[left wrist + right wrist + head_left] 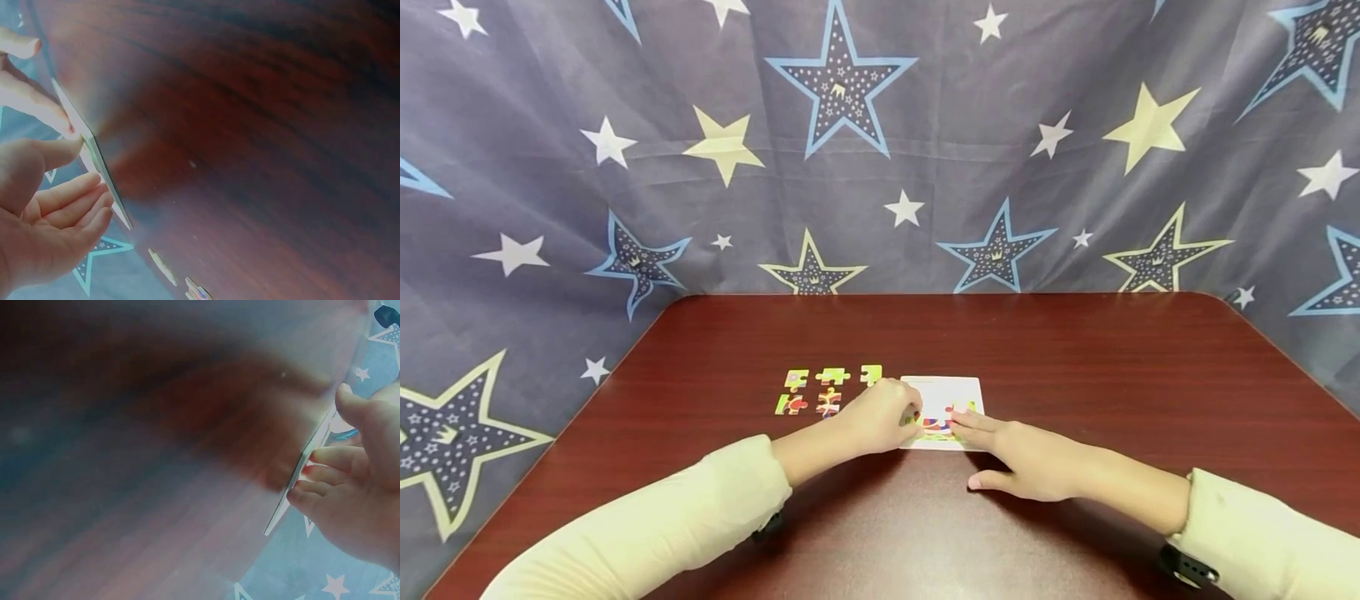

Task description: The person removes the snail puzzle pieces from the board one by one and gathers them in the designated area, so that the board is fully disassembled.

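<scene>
A white puzzle board (pixel 942 388) lies flat on the table, with colourful joined pieces (pixel 936 430) along its near part. My left hand (pixel 878 418) is at the board's left side, its thumb and curled fingers pinching a small puzzle piece (pixel 913 417) mostly hidden by them. In the left wrist view the left hand (pixel 47 212) has its thumb and fingertips right at the board's edge (pixel 115 195). My right hand (pixel 1037 461) rests its extended fingers on the right part of the joined pieces, thumb spread apart. The right wrist view shows those fingertips (pixel 301 487) against the board.
Left of the board lie several loose puzzle pieces, among them a green one (pixel 832 376), a pink-centred one (pixel 797 380) and a red-and-green one (pixel 791 405). The dark red table (pixel 1045 342) ends at a star-patterned cloth (pixel 925 125) behind.
</scene>
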{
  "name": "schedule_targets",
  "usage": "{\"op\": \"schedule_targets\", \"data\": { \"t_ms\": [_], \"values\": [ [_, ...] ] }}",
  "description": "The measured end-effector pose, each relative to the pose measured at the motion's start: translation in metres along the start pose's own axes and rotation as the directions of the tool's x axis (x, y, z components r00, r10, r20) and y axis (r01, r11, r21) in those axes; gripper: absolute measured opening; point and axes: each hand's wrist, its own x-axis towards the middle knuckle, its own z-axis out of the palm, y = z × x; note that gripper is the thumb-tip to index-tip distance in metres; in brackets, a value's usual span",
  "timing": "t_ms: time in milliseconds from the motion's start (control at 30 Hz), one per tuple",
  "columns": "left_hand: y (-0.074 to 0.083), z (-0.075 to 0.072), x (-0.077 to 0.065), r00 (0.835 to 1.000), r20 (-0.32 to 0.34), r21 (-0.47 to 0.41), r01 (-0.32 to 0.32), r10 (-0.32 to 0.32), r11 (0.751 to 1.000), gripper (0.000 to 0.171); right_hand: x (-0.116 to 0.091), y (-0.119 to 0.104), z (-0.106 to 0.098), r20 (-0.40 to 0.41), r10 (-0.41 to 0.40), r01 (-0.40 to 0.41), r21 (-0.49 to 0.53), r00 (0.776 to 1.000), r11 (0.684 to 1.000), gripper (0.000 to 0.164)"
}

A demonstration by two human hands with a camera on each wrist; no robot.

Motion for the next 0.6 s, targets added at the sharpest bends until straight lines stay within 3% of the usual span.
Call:
{"op": "schedule_targets", "data": {
  "t_ms": [300, 600],
  "values": [
    [0.003, -0.002, -0.001, 1.0, -0.015, -0.017, 0.014, -0.015, 1.0, 0.012, -0.012, 0.001, 0.002, -0.037, -0.031, 0.029, -0.039, 0.999, 0.999, 0.05],
    [0.01, 0.003, 0.024, 0.989, 0.0, 0.017, 0.145, -0.145, 0.989, 0.017, -0.015, 0.0, 0.004, -0.054, -0.054, 0.05, -0.077, 0.997, 0.996, 0.049]
  ]
}}
